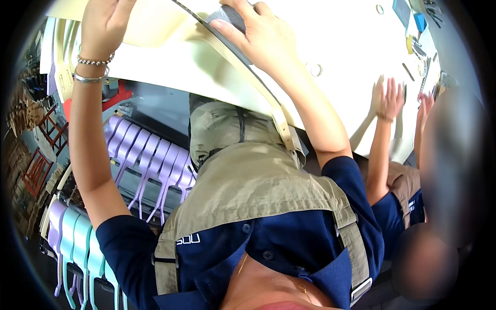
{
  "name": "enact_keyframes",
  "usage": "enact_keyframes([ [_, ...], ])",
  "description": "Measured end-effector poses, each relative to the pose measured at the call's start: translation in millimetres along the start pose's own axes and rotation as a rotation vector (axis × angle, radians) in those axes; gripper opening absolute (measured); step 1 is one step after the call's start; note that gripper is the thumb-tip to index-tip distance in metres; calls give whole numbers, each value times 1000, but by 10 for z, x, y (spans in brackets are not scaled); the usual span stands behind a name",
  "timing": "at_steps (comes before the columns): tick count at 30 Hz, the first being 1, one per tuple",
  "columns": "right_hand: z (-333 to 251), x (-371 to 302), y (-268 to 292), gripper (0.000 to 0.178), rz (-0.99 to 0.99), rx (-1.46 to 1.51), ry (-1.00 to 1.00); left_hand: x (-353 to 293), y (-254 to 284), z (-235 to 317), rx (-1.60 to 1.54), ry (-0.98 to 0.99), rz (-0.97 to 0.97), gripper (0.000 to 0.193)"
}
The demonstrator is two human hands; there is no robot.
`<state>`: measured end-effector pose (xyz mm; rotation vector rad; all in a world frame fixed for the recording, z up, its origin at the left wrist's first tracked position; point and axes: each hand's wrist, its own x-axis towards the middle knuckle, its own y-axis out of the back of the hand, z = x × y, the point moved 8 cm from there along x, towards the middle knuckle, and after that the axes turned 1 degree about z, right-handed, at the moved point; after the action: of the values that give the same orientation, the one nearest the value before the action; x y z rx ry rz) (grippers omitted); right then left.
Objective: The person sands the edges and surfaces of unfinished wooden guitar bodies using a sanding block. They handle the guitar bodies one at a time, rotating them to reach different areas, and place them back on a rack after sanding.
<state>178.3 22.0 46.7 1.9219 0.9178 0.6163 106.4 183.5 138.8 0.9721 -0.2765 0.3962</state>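
Thumb and fingers of my right hand wrap a dark grey block, which rests against a long curved strap. The strap is cream with a dark edge. It runs from the top of the view down over the table's near edge, where its end has small holes and hangs against my apron. My left hand is raised at the upper left over the table, its fingers mostly cut off by the upper rim. What it touches, if anything, is out of view.
The pale table bears a ring-shaped item and small tools at the far right. A co-worker's hand is over the table on the right. Lavender straps and mint straps hang on racks at my left.
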Motion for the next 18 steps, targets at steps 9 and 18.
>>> enact_keyframes([
  [9, -86, 194, -22, 45, -26, -11, 12, 76, 2, -29, 79, -55, -27, 25],
  [18, 1368, -65, 328, 43, -106, -56, -420, -102, 83, -141, 180, -84, 50, 32],
])
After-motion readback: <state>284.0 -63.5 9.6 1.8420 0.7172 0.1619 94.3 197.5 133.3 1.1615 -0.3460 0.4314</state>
